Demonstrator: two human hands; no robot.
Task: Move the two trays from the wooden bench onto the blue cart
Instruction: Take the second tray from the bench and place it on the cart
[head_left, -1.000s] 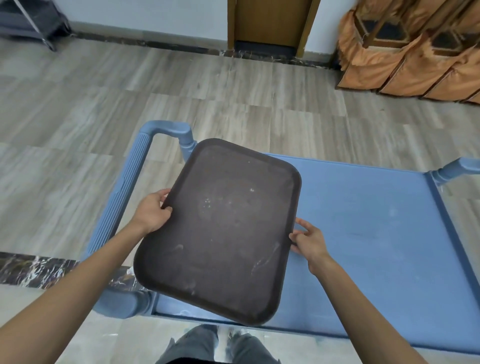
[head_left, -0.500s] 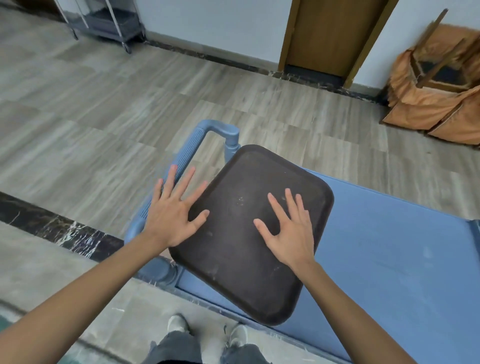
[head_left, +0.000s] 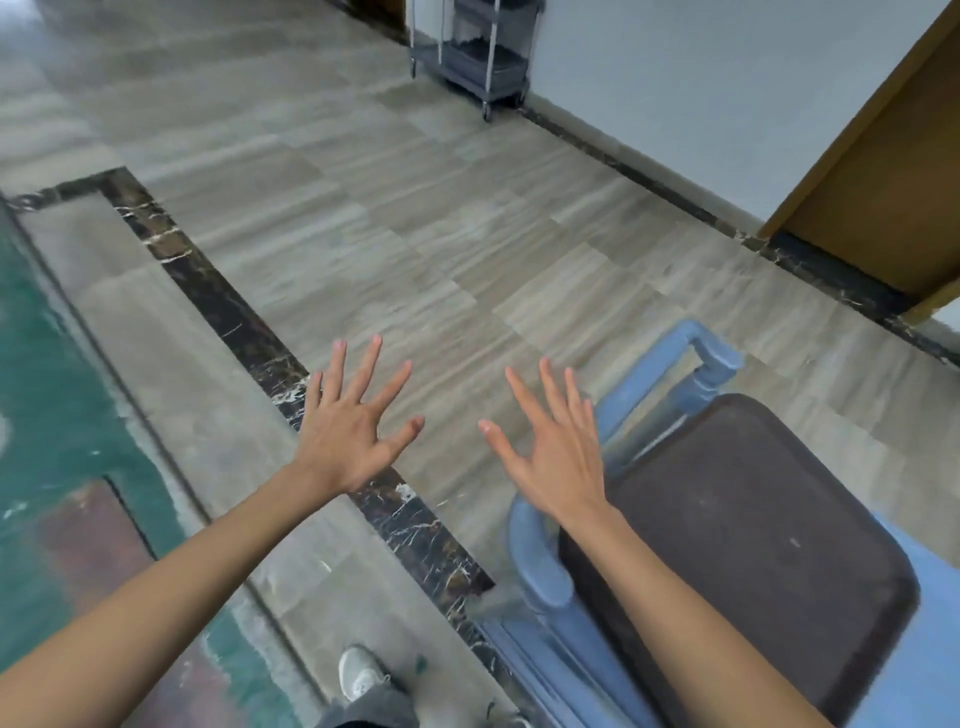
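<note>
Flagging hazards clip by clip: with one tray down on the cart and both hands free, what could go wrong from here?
1. The brown tray lies at the blue cart's handle end, its corner seemingly at the edge; a bump could slide it off.
2. The right hand hangs open beside the cart handle; swinging away could knock it.
3. The left hand is empty, and no second tray is visible.

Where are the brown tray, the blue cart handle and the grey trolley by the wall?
brown tray (head_left: 737, 525): head view, middle of its flat top.
blue cart handle (head_left: 652, 376): head view, on the ribbed bar.
grey trolley (head_left: 480, 62): head view, on its lower bin.
</note>
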